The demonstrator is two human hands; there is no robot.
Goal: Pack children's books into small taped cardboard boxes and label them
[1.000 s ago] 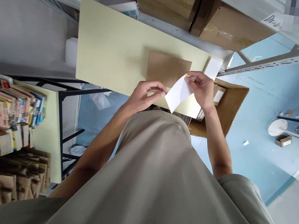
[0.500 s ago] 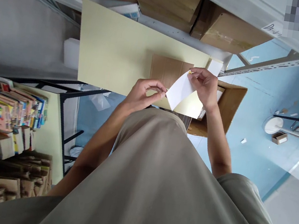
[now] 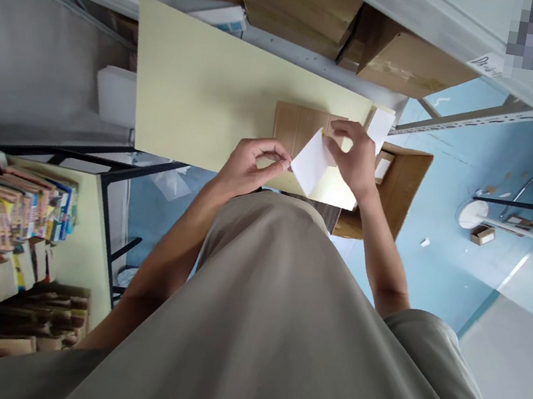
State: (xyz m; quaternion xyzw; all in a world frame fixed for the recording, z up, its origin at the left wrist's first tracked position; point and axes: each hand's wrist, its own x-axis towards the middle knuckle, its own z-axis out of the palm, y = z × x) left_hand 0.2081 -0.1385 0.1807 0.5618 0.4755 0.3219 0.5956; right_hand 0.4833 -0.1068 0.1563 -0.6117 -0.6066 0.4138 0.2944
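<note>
Hovering over the desk's [image 3: 202,95] near edge, a white paper [image 3: 308,163] is pinched between the left hand [image 3: 247,168] and right hand [image 3: 354,156].

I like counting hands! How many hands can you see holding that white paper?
2. The left hand pinches the near-left corner of the white paper; the right hand grips its far-right edge, above the yellow table. No other person's hands show.

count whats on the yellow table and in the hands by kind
white paper sheet held in both hands: 1
flat cardboard piece on the table: 1
white label stack at the table's far right corner: 1
Total: 3
</note>
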